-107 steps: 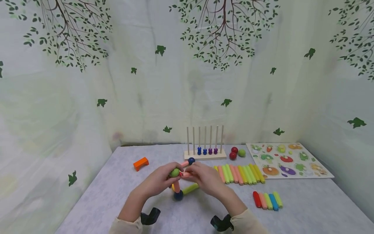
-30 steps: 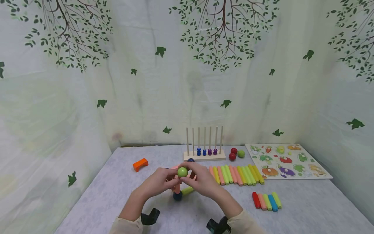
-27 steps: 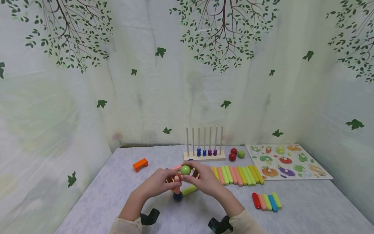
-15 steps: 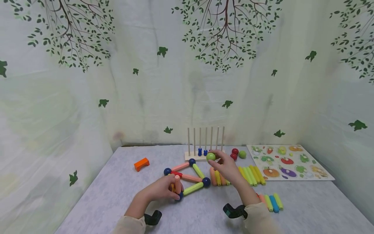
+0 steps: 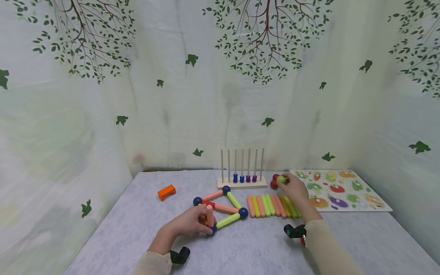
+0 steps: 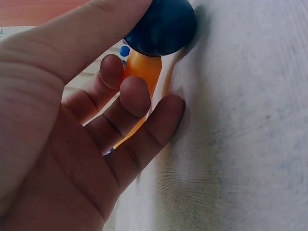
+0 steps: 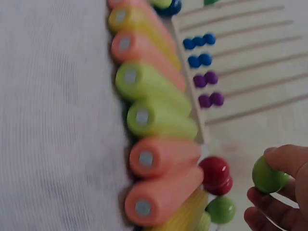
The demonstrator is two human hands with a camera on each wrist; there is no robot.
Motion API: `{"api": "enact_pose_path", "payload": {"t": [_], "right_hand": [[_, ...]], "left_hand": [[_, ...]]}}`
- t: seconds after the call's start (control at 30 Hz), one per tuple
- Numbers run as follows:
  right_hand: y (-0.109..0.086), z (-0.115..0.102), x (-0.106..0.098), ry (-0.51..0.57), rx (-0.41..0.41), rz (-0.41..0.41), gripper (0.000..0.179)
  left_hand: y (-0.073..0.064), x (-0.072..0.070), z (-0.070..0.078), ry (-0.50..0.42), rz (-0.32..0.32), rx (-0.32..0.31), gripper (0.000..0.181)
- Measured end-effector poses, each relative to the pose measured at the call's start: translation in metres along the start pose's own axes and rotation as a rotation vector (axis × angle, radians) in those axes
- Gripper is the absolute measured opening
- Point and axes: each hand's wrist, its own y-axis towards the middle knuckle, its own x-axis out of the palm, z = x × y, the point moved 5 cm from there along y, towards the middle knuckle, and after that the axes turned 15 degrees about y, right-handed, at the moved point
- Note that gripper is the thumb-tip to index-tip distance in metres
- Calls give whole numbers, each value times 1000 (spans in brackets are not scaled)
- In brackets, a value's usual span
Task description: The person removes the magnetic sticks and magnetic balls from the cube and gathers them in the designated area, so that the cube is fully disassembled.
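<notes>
Green ball (image 5: 281, 179), pinched by right hand (image 5: 295, 190), near red balls (image 5: 274, 184)

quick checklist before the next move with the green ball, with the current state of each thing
1. Green ball secure: ok, pinched by thumb and fingers of the right hand.
2. Stick frame steadied: ok, the left hand is at its near corner, thumb on the dark blue ball.
3. Upright pink stick topped with a ball: not ok, its upper end is bare.
4. Held ball apart from the red balls: ok, a gap shows in the right wrist view.
5. Held ball touching the table: cannot tell.
</notes>
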Motion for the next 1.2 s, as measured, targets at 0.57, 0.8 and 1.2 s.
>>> {"api": "enact_pose_path", "payload": {"t": [0.57,0.8,1.2], "right_hand": [[18,39,-3,-211,97,-69,50],[15,30,-7,-181,85,77,46],[-49,-56,42,94,-244,-20,24]], "left_hand": [[0,6,-8,-63,-15,-62,23],[0,5,-10,-63,-16,-81,26],[0,4,-5,-62,-20,-69,22]]}}
